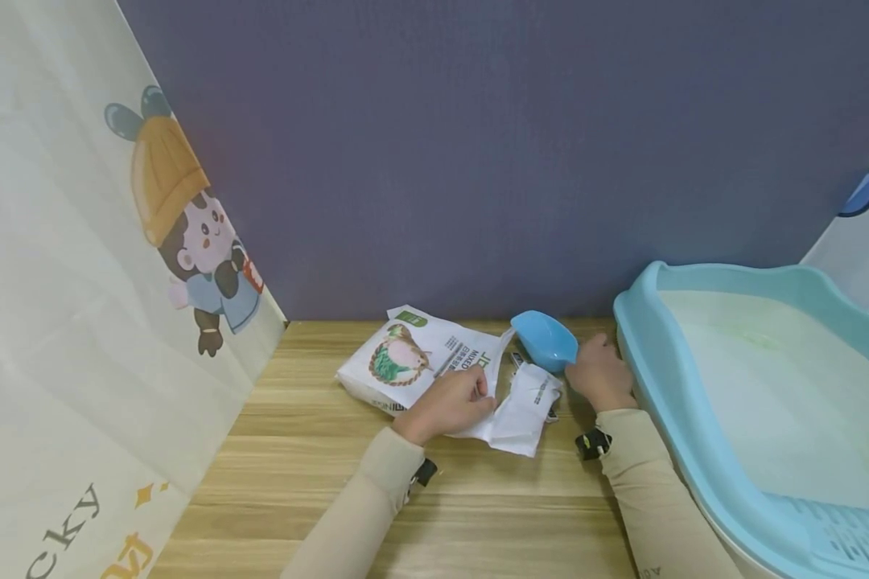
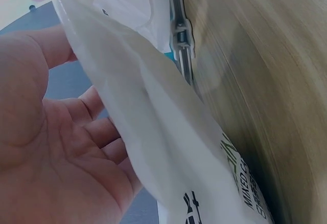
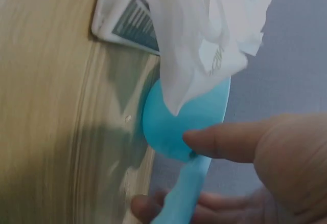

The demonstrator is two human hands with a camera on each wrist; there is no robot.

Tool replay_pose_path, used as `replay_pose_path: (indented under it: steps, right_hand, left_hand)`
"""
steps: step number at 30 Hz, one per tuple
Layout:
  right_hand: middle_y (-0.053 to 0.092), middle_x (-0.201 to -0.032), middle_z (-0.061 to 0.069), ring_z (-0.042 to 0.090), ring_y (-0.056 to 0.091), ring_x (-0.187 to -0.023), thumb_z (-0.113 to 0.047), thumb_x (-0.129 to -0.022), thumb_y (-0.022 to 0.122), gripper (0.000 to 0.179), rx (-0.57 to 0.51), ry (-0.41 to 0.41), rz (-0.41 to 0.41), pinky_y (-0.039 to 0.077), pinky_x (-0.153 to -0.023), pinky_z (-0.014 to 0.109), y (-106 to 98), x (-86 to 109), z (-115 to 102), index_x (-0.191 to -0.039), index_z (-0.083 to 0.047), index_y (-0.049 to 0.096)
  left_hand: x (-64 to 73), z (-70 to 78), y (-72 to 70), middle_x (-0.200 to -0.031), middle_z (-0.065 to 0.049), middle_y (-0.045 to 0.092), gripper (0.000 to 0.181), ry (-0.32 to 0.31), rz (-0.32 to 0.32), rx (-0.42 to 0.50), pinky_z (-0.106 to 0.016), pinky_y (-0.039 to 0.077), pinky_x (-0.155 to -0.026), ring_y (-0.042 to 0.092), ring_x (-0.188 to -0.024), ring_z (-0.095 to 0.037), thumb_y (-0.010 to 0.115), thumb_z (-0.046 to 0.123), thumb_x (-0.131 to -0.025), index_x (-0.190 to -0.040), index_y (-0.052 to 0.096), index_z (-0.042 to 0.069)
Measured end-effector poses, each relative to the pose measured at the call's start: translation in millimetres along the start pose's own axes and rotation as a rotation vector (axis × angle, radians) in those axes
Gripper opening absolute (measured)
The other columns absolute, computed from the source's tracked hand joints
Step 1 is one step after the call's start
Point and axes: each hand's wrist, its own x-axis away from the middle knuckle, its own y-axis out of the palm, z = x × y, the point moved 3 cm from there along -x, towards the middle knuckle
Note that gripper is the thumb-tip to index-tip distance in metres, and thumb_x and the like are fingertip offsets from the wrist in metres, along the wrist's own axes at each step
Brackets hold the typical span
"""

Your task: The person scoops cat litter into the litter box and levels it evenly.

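Observation:
A white printed bag (image 1: 434, 354) lies on the wooden surface, its loose top flap (image 1: 525, 410) spread to the right. My left hand (image 1: 449, 402) holds the bag's edge; in the left wrist view, its thumb and fingers (image 2: 102, 132) meet the white plastic (image 2: 148, 116), and some fingertips are hidden. A blue scoop (image 1: 543, 339) stands just beyond the flap. My right hand (image 1: 599, 371) grips its handle (image 3: 181, 193), with the thumb near the base of the bowl. Part of the flap (image 3: 179, 45) hangs over the bowl in the right wrist view.
Close to my right arm stands a large light-blue litter box (image 1: 684, 386) with a pale interior and slotted front. A white item with a dark label (image 3: 135, 22) lies partly under the flap. Behind everything rises a dark wall (image 1: 478, 161); a printed curtain (image 1: 80, 281) hangs at left.

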Motion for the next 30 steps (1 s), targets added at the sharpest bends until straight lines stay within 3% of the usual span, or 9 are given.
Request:
replay_pose_path:
  steps: [4,7,15,21,23,27,30]
  right_hand:
    - [0.06,-0.081,0.017,0.033,0.058,-0.074,-0.027,-0.097,0.048,0.027,0.066,-0.024,-0.099,0.044,-0.061,0.045,-1,1.5,3,-0.088,-0.003,0.058]
    - [0.058,-0.079,0.013,0.03,0.056,-0.073,-0.029,-0.098,0.047,0.026,0.059,-0.04,-0.111,0.042,-0.061,0.043,-3,2.8,1,-0.086,-0.009,0.058]
    - [0.047,-0.066,0.009,0.026,0.049,-0.062,-0.03,-0.098,0.05,0.032,-0.044,-0.108,0.039,0.037,-0.053,0.038,-25,12.8,-16,-0.073,-0.011,0.04]
    - [0.051,-0.069,0.009,0.025,0.049,-0.062,-0.021,-0.094,0.049,0.015,-0.052,-0.19,0.036,0.036,-0.054,0.036,-46,28.0,-33,-0.085,-0.009,0.049]
    - [0.055,-0.074,0.009,0.025,0.051,-0.065,-0.023,-0.094,0.05,0.018,-0.04,-0.214,0.03,0.036,-0.055,0.036,-53,34.0,-38,-0.099,-0.007,0.058]
    - [0.062,-0.085,0.011,0.026,0.054,-0.072,-0.029,-0.097,0.053,0.035,-0.023,-0.238,0.021,0.037,-0.058,0.036,-69,44.8,-44,-0.122,-0.007,0.064]
    - [0.067,-0.094,0.014,0.028,0.056,-0.075,-0.03,-0.098,0.057,0.039,-0.013,-0.265,0.028,0.04,-0.059,0.036,-79,50.7,-49,-0.126,-0.004,0.064]
  left_hand:
    - [0.0,0.4,0.0,-0.073,0.005,0.057,0.013,-0.001,0.0,0.0,-0.022,0.045,-0.062,0.052,-0.065,-0.007,0.064,0.027,-0.095,-0.094,0.058,0.014]
    - [0.0,1.0,0.0,-0.073,0.005,0.057,0.01,-0.006,0.004,-0.007,-0.022,0.045,-0.063,0.052,-0.066,-0.007,0.063,0.024,-0.094,-0.092,0.058,0.016]
    - [0.2,3.2,-1.5,-0.072,0.007,0.06,0.006,-0.025,0.028,-0.018,-0.022,0.045,-0.061,0.052,-0.063,-0.007,0.061,0.02,-0.092,-0.086,0.06,0.02]
    - [-0.2,2.8,-2.7,-0.069,0.006,0.056,0.012,-0.03,0.07,0.003,-0.023,0.042,-0.058,0.048,-0.059,-0.008,0.06,0.016,-0.092,-0.08,0.057,0.019]
    - [-1.1,3.0,-3.4,-0.07,0.006,0.055,0.014,-0.023,0.087,-0.014,-0.023,0.042,-0.06,0.048,-0.061,-0.008,0.061,0.016,-0.091,-0.078,0.056,0.018]
    - [-1.3,5.1,-6.8,-0.077,0.004,0.055,0.017,-0.028,0.121,-0.048,-0.025,0.042,-0.066,0.049,-0.071,-0.01,0.061,0.017,-0.091,-0.075,0.056,0.018]
    - [-0.5,6.5,-10.2,-0.083,0.002,0.056,0.015,-0.035,0.144,-0.039,-0.027,0.043,-0.07,0.05,-0.077,-0.012,0.06,0.015,-0.089,-0.075,0.056,0.018]
